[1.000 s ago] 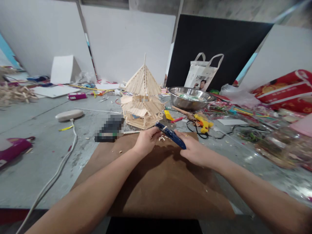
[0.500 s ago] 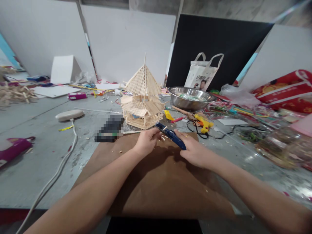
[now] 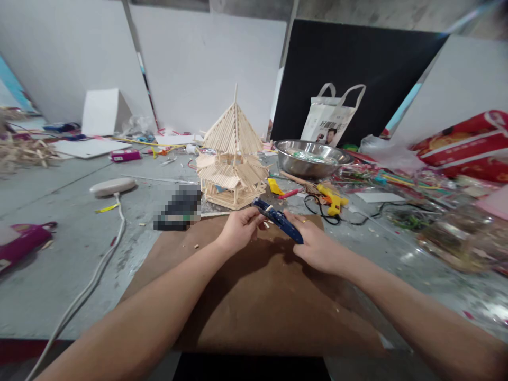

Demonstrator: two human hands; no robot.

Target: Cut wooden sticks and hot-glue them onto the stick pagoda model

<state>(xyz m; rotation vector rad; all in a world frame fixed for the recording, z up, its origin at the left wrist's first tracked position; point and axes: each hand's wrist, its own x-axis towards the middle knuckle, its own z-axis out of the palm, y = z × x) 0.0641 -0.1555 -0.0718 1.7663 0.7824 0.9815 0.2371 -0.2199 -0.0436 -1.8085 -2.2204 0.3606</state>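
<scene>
My right hand (image 3: 311, 235) is wrapped around a dark blue hand-held cutter (image 3: 283, 225), which slants up and left over the brown paper. My left hand (image 3: 240, 228) is closed in a pinch right beside the cutter's far end. A thin pale wooden stick (image 3: 214, 214) runs from the left into that pinch, and a short pale piece shows at the cutter's head. My fingers hide the stick's middle. Just beyond my hands stands a model pavilion (image 3: 235, 172) built of wooden sticks, with a pointed roof. Small wood offcuts (image 3: 266, 224) lie below the cutter.
Brown paper (image 3: 254, 301) covers the table in front of me. A dark blurred-out device (image 3: 178, 209) lies left, a white power strip (image 3: 113, 187) with its cable farther left. To the right are a yellow glue gun (image 3: 332, 200), a steel bowl (image 3: 309, 166) and a clear container (image 3: 456, 238).
My hands and the cutter keep nearly the same place. The short pale piece at the cutter's head sits slightly differently, and my left fingers have shifted a little.
</scene>
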